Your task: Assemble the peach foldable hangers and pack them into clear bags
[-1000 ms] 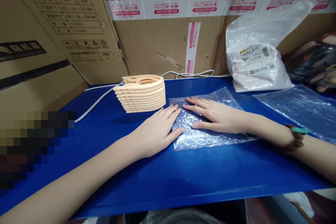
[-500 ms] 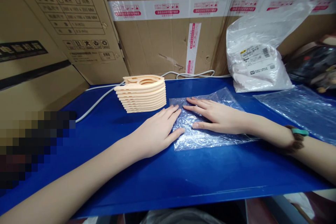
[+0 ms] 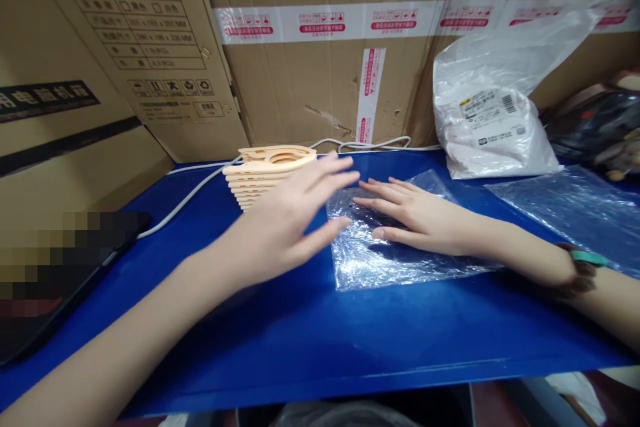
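Note:
A clear plastic bag [image 3: 390, 265] lies flat and crinkled on the blue tabletop [image 3: 350, 340]. My right hand [image 3: 420, 217] is over it, palm down with fingers spread; whether it presses on the plastic I cannot tell. Raised above the table, my left hand [image 3: 295, 213] is open, slightly blurred, its thumb apart from the fingers and nothing in it. Behind that hand stands a stack of cream plastic clothes hangers [image 3: 250, 177], partly hidden by it.
Cardboard boxes [image 3: 310, 93] wall off the back and left. A white plastic mailer bag [image 3: 493, 127] stands at the back right, near another clear plastic sheet [image 3: 575, 210]. A white cable [image 3: 190, 200] runs along the back to a dark device [image 3: 95, 273] at left.
My left hand has lifted off the edge of the clear bag and now covers part of the hangers. My right hand stays over the bag, nearly unmoved. The view has shifted slightly.

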Action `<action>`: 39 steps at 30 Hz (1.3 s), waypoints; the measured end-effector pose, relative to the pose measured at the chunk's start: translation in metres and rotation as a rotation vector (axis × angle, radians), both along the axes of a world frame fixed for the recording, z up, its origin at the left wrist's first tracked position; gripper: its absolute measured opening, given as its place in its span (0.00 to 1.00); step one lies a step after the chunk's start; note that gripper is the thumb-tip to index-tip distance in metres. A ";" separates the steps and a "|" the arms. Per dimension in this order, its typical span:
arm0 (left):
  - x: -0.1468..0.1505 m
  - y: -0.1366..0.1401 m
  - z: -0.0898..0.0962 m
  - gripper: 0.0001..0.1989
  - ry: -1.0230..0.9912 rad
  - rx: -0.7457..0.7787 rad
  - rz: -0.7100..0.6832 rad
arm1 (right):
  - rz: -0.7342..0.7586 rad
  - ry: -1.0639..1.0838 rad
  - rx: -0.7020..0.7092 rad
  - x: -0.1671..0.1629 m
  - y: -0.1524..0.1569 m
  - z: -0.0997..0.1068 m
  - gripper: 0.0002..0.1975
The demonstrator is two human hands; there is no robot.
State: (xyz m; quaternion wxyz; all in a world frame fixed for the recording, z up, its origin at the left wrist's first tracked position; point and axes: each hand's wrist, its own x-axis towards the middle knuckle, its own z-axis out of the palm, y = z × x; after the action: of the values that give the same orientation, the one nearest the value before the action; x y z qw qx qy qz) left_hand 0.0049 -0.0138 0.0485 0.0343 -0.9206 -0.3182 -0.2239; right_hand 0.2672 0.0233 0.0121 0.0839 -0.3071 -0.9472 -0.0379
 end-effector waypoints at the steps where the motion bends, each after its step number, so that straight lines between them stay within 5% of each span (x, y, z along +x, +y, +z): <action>1: -0.006 0.003 0.007 0.25 -0.056 0.038 0.032 | -0.009 0.012 0.031 0.001 -0.001 0.005 0.32; 5: -0.045 0.028 0.025 0.31 -0.219 0.133 0.212 | -0.025 0.090 0.124 0.004 -0.006 0.020 0.28; 9: -0.089 0.057 0.021 0.39 -0.276 -0.050 0.411 | 0.002 0.113 0.183 0.006 -0.006 0.023 0.25; 16: -0.115 0.079 0.008 0.39 -0.318 -0.296 0.331 | 0.014 0.102 0.177 0.007 -0.004 0.021 0.24; 22: -0.108 0.071 0.015 0.36 -0.415 -0.302 0.375 | 0.023 0.116 0.184 0.009 -0.002 0.021 0.23; 28: -0.068 0.043 0.022 0.39 -0.498 -0.069 0.274 | -0.029 0.237 0.252 0.005 -0.009 0.027 0.26; 33: -0.012 0.009 0.003 0.37 -0.401 0.089 0.120 | 0.003 0.391 0.188 -0.003 -0.024 0.030 0.37; 39: 0.012 -0.008 -0.020 0.33 -0.369 0.125 0.085 | 0.091 0.445 0.083 -0.007 -0.029 0.029 0.32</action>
State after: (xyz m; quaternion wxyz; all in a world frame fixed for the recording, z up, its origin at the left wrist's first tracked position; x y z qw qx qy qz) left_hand 0.0174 -0.0220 0.0286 0.0420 -0.8457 -0.3431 -0.4065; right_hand 0.2607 -0.0058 0.0413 0.3047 -0.2613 -0.9159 -0.0043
